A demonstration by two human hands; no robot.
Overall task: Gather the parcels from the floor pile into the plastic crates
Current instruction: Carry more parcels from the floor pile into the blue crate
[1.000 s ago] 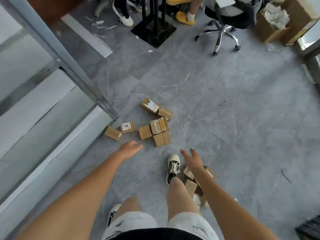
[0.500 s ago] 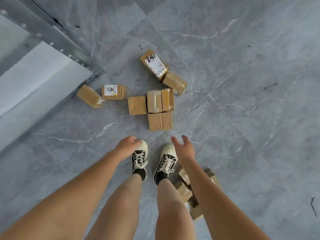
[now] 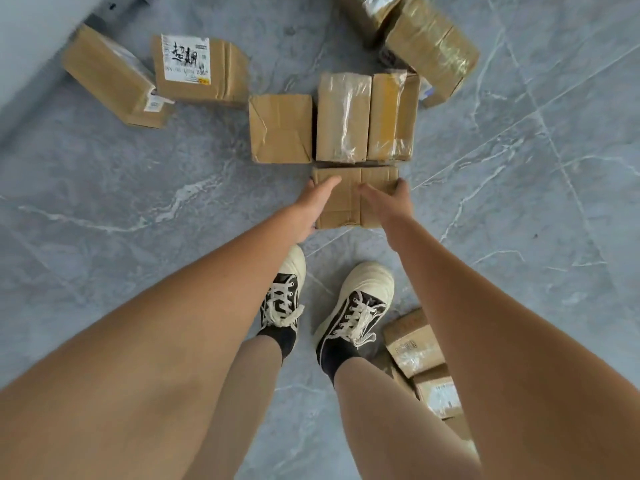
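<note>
View looks straight down at a person's legs and two black-and-cream sneakers on a grey marble-look floor. Just right of the right shoe, partly hidden by the right forearm, lie a few small parcels, taped cardboard w/ labels.

Both arms reach fwd past the shoes to the nearest parcel, a flat brown box lying on the floor in front of the toes. Left hand sits at its left edge, fingers fairly straight and laid over the top, thumb side at the box edge. Right hand is at the right edge, fingers spread over the top and thumb hooked round the far right corner. Neither hand has a firm hold yet; box looks not yet lifted.

Touching that box's far edge is a row of three parcels, two wrapped in shiny tape. Further left sits a labelled parcel beside another box; more at top right. No crates in view.

Risks, as a guess: a loose two-hand hold could let the box slip; lifting may nudge the row touching it; parcels near the right foot are a trip hazard.
</note>
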